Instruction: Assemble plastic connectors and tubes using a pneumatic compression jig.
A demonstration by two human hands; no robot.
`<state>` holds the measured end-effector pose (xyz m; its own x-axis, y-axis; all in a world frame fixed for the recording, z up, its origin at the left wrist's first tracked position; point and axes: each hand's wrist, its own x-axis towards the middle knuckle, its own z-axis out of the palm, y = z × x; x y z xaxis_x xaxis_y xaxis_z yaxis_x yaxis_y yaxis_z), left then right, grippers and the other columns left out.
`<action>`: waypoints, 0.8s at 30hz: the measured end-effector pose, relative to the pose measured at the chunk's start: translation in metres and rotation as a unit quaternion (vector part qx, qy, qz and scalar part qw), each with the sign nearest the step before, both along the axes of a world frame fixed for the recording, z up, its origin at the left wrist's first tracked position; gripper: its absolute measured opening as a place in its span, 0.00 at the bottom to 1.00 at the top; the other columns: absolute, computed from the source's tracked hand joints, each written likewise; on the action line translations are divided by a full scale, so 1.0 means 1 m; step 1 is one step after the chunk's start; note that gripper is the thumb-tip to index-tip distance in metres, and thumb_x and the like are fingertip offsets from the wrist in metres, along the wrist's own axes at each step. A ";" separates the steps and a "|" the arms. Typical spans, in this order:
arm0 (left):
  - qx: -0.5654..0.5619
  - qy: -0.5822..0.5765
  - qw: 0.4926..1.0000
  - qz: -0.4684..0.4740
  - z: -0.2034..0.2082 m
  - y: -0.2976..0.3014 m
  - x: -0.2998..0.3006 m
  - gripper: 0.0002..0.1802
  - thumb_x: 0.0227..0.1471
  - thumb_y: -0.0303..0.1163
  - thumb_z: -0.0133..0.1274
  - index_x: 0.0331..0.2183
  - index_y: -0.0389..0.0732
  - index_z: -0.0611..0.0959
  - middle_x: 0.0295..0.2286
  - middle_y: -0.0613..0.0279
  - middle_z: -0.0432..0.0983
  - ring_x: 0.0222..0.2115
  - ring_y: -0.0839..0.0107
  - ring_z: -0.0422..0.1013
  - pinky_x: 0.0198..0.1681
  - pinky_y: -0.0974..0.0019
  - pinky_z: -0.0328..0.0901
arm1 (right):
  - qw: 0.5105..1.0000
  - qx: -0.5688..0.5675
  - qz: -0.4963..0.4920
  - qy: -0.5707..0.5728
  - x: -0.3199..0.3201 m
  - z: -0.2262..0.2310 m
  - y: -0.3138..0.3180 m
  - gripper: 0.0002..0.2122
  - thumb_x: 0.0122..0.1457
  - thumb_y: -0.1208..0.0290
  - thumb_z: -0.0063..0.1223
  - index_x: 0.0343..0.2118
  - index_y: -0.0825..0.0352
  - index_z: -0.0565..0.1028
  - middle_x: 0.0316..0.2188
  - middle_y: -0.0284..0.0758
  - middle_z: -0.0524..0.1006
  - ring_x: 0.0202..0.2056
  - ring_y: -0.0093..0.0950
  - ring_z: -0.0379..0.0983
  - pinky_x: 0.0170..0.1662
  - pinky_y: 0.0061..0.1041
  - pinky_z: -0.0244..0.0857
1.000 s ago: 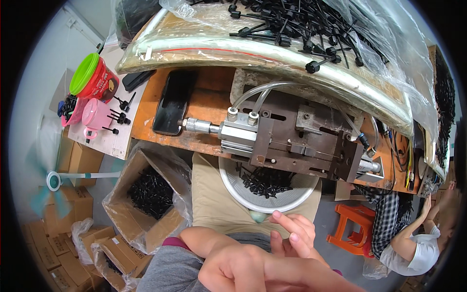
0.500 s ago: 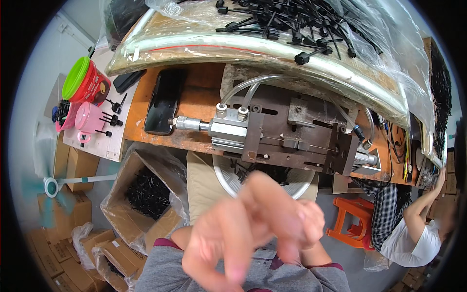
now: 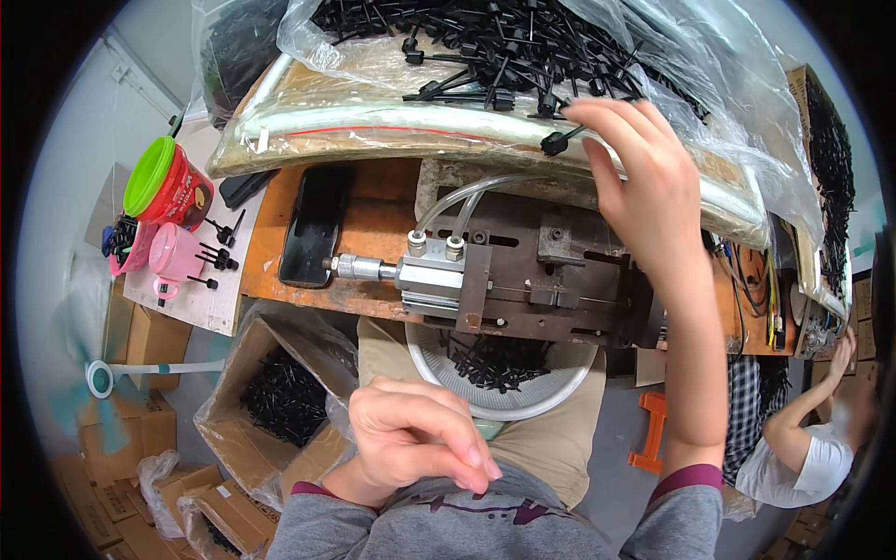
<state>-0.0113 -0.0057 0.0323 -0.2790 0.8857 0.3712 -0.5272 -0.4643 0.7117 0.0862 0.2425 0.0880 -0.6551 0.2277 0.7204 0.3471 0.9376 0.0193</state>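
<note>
My right hand [image 3: 649,173] reaches over the front rim of the plastic-lined tray [image 3: 373,140]. Its thumb is apart from the fingers, and the fingertips are at the edge of a heap of black plastic parts [image 3: 485,47] with knobbed heads and thin stems. One such part [image 3: 555,143] lies just beside the fingertips. Above my lap, my left hand [image 3: 415,439] is closed, thumb and fingers pressed together; anything between them is hidden. Between the two hands stands a clamping fixture [image 3: 560,271] with a silver air cylinder [image 3: 434,280] and a thin rod.
A white basket [image 3: 425,364] holding black parts sits at my lap under the bench edge. Left are a phone [image 3: 315,229], a pink cup [image 3: 175,250], a red tub [image 3: 187,191], a carton of black parts [image 3: 219,425] and a fan [image 3: 100,378]. A co-worker [image 3: 803,457] sits right, near an orange stool [image 3: 651,429].
My hands were together, blurred, above my lap. The right has gone up and forward to the heap; the left has stayed low and closed. The view has tilted slightly upward.
</note>
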 end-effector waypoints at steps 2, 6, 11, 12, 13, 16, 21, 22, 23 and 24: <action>0.000 0.053 0.999 0.004 0.000 -0.001 -0.001 0.07 0.42 0.18 0.64 0.28 0.28 0.83 0.22 0.48 0.80 0.19 0.67 0.78 0.23 0.73 0.71 | 0.996 -0.003 0.006 -0.087 -0.009 0.014 0.011 0.15 0.49 0.83 0.54 0.41 0.64 0.77 0.40 0.34 0.79 0.39 0.34 0.74 0.44 0.31 0.68; -0.061 0.103 0.992 0.033 0.001 -0.006 0.000 0.05 0.53 0.20 0.54 0.33 0.28 0.82 0.23 0.47 0.79 0.17 0.68 0.76 0.20 0.74 0.69 | 0.987 0.033 -0.001 -0.157 -0.030 0.024 0.031 0.15 0.44 0.84 0.52 0.37 0.66 0.78 0.35 0.37 0.79 0.41 0.38 0.76 0.41 0.36 0.72; -0.110 0.041 0.989 0.090 -0.007 -0.006 0.008 0.09 0.61 0.25 0.46 0.39 0.30 0.78 0.24 0.44 0.77 0.13 0.70 0.71 0.15 0.75 0.64 | 0.954 -0.047 -0.076 -0.287 -0.052 0.036 0.053 0.12 0.46 0.82 0.51 0.36 0.68 0.78 0.34 0.44 0.80 0.41 0.41 0.77 0.43 0.38 0.73; -0.112 0.048 0.989 0.084 -0.010 -0.008 0.006 0.10 0.61 0.25 0.45 0.42 0.31 0.76 0.25 0.45 0.77 0.13 0.72 0.70 0.17 0.76 0.65 | 0.942 -0.053 -0.101 -0.314 -0.055 0.039 0.052 0.12 0.46 0.82 0.51 0.36 0.68 0.78 0.35 0.44 0.80 0.42 0.41 0.77 0.44 0.38 0.73; -0.106 0.032 0.991 0.076 -0.012 -0.010 0.005 0.10 0.61 0.23 0.44 0.42 0.30 0.76 0.27 0.45 0.78 0.15 0.72 0.71 0.20 0.75 0.67 | 0.930 -0.059 -0.125 -0.340 -0.057 0.041 0.052 0.12 0.46 0.82 0.51 0.36 0.68 0.79 0.35 0.44 0.80 0.42 0.41 0.77 0.44 0.37 0.73; -0.094 0.003 0.994 0.060 -0.016 -0.014 0.003 0.12 0.60 0.19 0.42 0.43 0.27 0.77 0.29 0.44 0.79 0.19 0.72 0.73 0.25 0.73 0.70 | 0.932 -0.084 -0.104 -0.337 -0.054 0.042 0.058 0.14 0.43 0.80 0.54 0.37 0.71 0.77 0.34 0.46 0.79 0.41 0.44 0.75 0.46 0.39 0.69; -0.100 0.021 0.992 0.069 -0.015 -0.017 0.003 0.13 0.59 0.19 0.42 0.43 0.27 0.78 0.29 0.45 0.79 0.19 0.72 0.73 0.24 0.74 0.69 | 0.938 -0.199 -0.097 -0.268 -0.038 0.053 0.061 0.12 0.46 0.76 0.58 0.36 0.69 0.79 0.31 0.44 0.79 0.34 0.37 0.78 0.40 0.33 0.71; -0.097 0.034 0.992 0.068 -0.016 -0.018 0.003 0.13 0.59 0.19 0.43 0.43 0.27 0.78 0.28 0.45 0.79 0.19 0.72 0.73 0.24 0.74 0.69 | 0.919 -0.265 -0.116 -0.267 -0.036 0.061 0.056 0.12 0.47 0.75 0.60 0.37 0.68 0.79 0.32 0.43 0.80 0.33 0.35 0.78 0.38 0.32 0.72; -0.093 0.047 0.992 0.064 -0.016 -0.018 0.003 0.12 0.59 0.18 0.43 0.43 0.27 0.78 0.28 0.45 0.79 0.19 0.73 0.73 0.24 0.74 0.69 | 0.965 -0.170 -0.032 -0.195 -0.026 0.052 0.066 0.08 0.51 0.72 0.59 0.33 0.69 0.78 0.20 0.34 0.74 0.22 0.22 0.68 0.29 0.22 0.65; -0.089 0.060 0.992 0.060 -0.017 -0.017 0.002 0.12 0.59 0.18 0.43 0.43 0.27 0.79 0.28 0.46 0.80 0.20 0.73 0.73 0.24 0.74 0.69 | 0.959 -0.226 -0.057 -0.162 -0.014 0.050 0.074 0.08 0.52 0.71 0.59 0.33 0.68 0.79 0.20 0.32 0.74 0.22 0.20 0.68 0.27 0.20 0.63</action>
